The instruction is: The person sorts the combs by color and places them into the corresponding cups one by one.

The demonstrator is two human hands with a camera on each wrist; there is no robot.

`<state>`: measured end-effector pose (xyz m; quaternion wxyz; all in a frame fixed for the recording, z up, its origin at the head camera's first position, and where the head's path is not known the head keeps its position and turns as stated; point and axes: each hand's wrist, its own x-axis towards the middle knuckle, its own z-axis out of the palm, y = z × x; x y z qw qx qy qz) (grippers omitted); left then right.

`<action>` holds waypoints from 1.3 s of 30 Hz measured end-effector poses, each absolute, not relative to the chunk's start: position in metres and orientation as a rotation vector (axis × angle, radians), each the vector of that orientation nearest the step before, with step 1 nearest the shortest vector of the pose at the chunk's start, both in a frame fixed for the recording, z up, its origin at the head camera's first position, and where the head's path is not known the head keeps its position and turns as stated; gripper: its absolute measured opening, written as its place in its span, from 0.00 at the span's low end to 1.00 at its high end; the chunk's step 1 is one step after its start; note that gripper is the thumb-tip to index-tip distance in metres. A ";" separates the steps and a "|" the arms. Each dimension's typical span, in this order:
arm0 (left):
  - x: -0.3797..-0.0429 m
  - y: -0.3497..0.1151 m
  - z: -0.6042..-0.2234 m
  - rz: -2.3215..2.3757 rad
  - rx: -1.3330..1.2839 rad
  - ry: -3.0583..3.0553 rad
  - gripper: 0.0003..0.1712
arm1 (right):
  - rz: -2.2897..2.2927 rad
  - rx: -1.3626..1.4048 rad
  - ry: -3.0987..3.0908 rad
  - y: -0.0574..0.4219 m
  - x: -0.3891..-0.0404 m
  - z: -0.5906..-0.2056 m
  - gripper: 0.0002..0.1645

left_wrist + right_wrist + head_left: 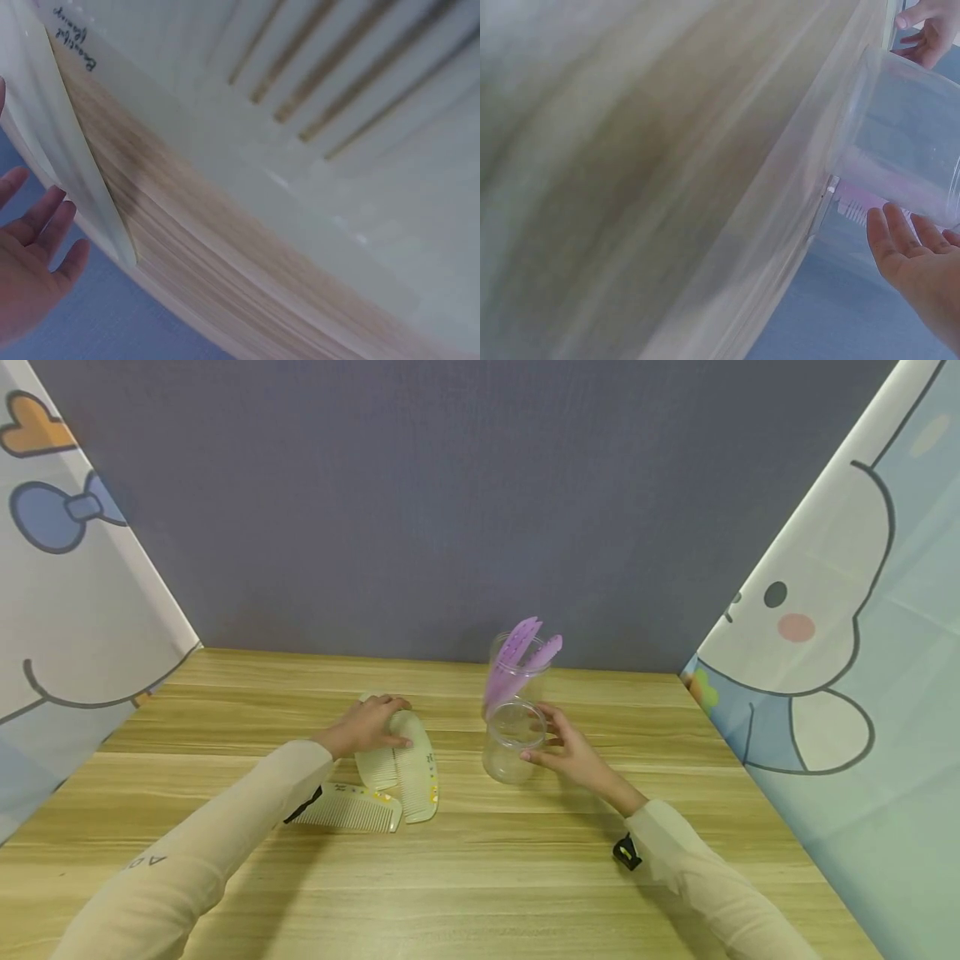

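Three pale green combs lie on the table at the left: one flat in front (348, 810), one upright in line with my view (417, 777), and another (372, 764) partly under the hand. My left hand (367, 725) rests over the upper ends of the two rear combs, fingertips at the edge; in the left wrist view its relaxed fingers (56, 225) are beside a comb (90, 172). A clear plastic cup (504, 764) stands upright on the table. My right hand (573, 756) is at its right side, thumb in front and loosely bent fingers (904, 232) at the wall.
Just behind that cup stands a second clear cup (543, 681) with two purple combs (513, 652) leaning in it. The wooden table (465, 893) ends at a dark grey back panel (420, 510). Cartoon-printed sheets (810, 727) flank it on both sides.
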<state>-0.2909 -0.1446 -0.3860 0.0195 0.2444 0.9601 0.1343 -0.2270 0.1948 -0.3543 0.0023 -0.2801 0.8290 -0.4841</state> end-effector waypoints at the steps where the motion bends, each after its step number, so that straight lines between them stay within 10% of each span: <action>1: -0.291 -0.145 -0.386 0.406 0.763 2.979 0.40 | -1.520 -0.877 2.599 0.195 -0.227 -0.355 0.44; 39: -0.304 -0.147 -0.368 0.718 0.751 2.831 0.47 | -1.537 -0.870 2.587 0.196 -0.229 -0.357 0.44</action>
